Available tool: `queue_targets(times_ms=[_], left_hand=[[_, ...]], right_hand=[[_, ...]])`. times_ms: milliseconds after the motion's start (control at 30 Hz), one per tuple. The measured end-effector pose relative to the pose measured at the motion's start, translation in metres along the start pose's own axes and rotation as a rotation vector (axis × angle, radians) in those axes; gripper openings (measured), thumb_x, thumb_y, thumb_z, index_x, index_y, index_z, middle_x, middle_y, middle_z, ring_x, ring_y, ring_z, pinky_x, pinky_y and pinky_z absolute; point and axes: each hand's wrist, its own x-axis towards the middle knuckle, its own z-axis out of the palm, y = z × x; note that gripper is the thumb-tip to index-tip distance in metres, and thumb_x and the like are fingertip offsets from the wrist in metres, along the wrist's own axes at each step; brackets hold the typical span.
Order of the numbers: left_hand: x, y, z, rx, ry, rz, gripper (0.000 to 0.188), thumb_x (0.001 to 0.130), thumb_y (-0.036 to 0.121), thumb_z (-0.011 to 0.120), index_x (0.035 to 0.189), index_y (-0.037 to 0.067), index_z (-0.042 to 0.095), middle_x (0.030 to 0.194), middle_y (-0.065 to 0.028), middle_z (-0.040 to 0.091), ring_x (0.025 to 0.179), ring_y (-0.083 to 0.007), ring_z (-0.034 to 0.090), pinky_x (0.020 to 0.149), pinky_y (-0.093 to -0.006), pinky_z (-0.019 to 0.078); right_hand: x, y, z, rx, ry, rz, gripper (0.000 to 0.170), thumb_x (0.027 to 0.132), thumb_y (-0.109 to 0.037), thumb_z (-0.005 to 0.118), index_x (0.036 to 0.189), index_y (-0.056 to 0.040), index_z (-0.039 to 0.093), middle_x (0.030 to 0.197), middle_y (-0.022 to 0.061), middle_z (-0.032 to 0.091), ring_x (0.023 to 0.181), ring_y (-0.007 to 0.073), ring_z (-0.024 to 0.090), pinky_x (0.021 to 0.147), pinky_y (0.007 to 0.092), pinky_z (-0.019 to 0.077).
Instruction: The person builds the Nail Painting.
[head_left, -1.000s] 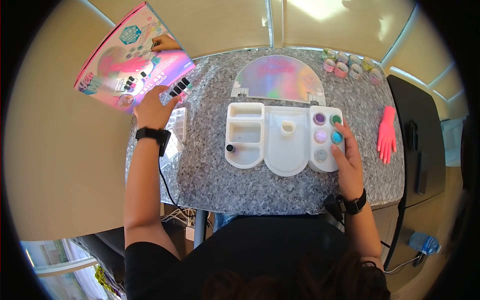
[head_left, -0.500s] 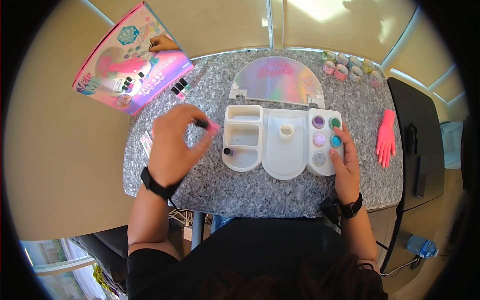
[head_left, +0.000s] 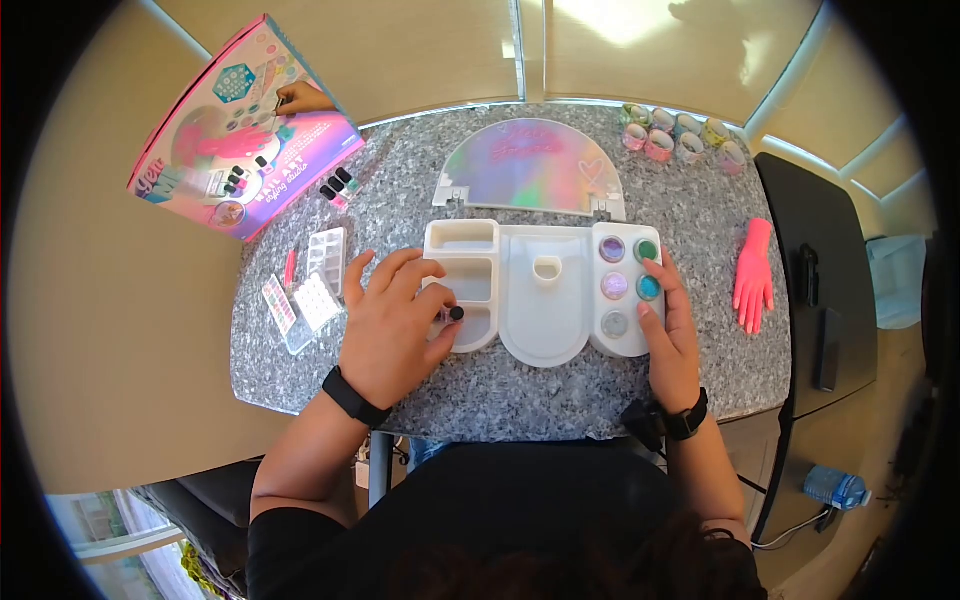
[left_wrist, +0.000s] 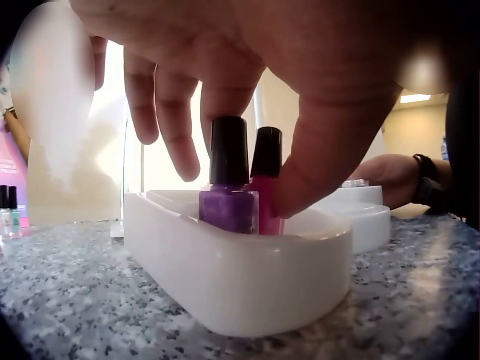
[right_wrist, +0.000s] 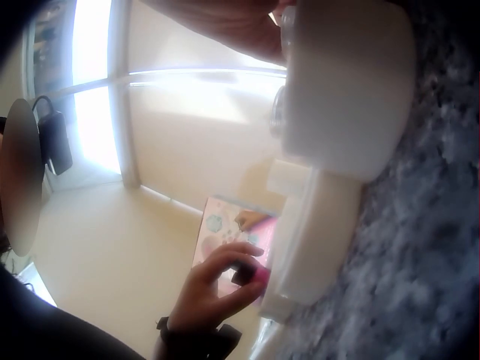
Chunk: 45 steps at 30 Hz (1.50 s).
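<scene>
A white three-section tray (head_left: 545, 330) lies before me on the speckled tabletop. My left hand (head_left: 388, 325) reaches over its front left compartment and pinches a pink nail polish bottle (left_wrist: 265, 192) with a black cap, held low behind the compartment wall. Right beside it, in the same compartment, a purple nail polish bottle (left_wrist: 227, 208) stands upright. My right hand (head_left: 677, 345) rests at the tray's right section, thumb and fingertips on its top and edge. Glitter pots (head_left: 616, 286) in purple, green, lilac, blue and silver sit in that section.
Behind the tray lies a holographic half-round panel (head_left: 530, 165). More polish bottles (head_left: 339, 188) stand near the colourful box (head_left: 250, 140) at back left. Sticker sheets (head_left: 280, 303) and a clear divided case (head_left: 326, 262) are left, a pink model hand (head_left: 755, 275) right, tape rolls (head_left: 690, 148) back right.
My left hand has gone from the bottles by the box to the tray's front left compartment, carrying the pink nail polish bottle. My right hand has kept its place on the tray.
</scene>
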Motion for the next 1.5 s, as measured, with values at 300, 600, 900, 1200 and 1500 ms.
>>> queue_targets(times_ms=[300, 600, 900, 1200, 1500], left_hand=[[-0.003, -0.001, -0.018, 0.0, -0.085, -0.104, 0.047, 0.078, 0.02, 0.092, 0.12, 0.017, 0.072, 0.14, -0.0052, 0.067, 0.142, -0.0303, 0.057, 0.121, -0.057, 0.0299], [0.049, -0.149, -0.055, 0.032, 0.158, -0.477, 0.062, 0.094, 0.041, 0.088, 0.143, 0.008, 0.071, 0.135, -0.0149, 0.078, 0.116, -0.0322, 0.077, 0.1, -0.0454, 0.0601], [0.072, -0.23, 0.01, 0.263, -0.328, -0.66, 0.067, 0.083, 0.071, 0.079, 0.127, 0.02, 0.08, 0.125, -0.0058, 0.082, 0.124, -0.0299, 0.074, 0.113, -0.061, 0.0415], [0.041, -0.08, -0.068, -0.204, 0.06, -0.013, 0.022, 0.086, 0.012, 0.089, 0.103, 0.007, 0.077, 0.12, -0.0113, 0.076, 0.11, -0.031, 0.071, 0.099, -0.0432, 0.053], [0.021, -0.011, -0.015, -0.321, -0.146, 0.172, 0.027, 0.078, 0.019, 0.093, 0.1, 0.017, 0.077, 0.14, -0.0077, 0.069, 0.136, -0.0369, 0.06, 0.116, -0.0508, 0.0438]], right_hand=[[-0.002, -0.001, 0.0, -0.037, 0.004, -0.004, 0.051, 0.11, -0.009, 0.058, 0.16, -0.0044, 0.049, 0.182, 0.0257, 0.022, 0.167, 0.0338, 0.027, 0.135, 0.0462, 0.0218], [-0.004, -0.002, 0.0, -0.054, 0.024, 0.001, 0.052, 0.11, -0.009, 0.058, 0.161, -0.0031, 0.05, 0.182, 0.0225, 0.026, 0.167, 0.0325, 0.027, 0.135, 0.0453, 0.0214], [-0.006, 0.0, 0.001, -0.017, 0.037, -0.018, 0.052, 0.11, -0.011, 0.058, 0.161, -0.0022, 0.05, 0.181, 0.0233, 0.026, 0.166, 0.0329, 0.03, 0.135, 0.0456, 0.0225], [-0.004, -0.004, 0.002, -0.062, 0.028, -0.012, 0.051, 0.111, -0.012, 0.058, 0.16, -0.0023, 0.05, 0.181, 0.0246, 0.026, 0.165, 0.0338, 0.031, 0.134, 0.0463, 0.0236], [-0.006, -0.003, 0.003, -0.067, 0.041, -0.016, 0.051, 0.11, -0.009, 0.057, 0.16, -0.0029, 0.049, 0.181, 0.0251, 0.026, 0.165, 0.034, 0.031, 0.134, 0.0464, 0.0237]])
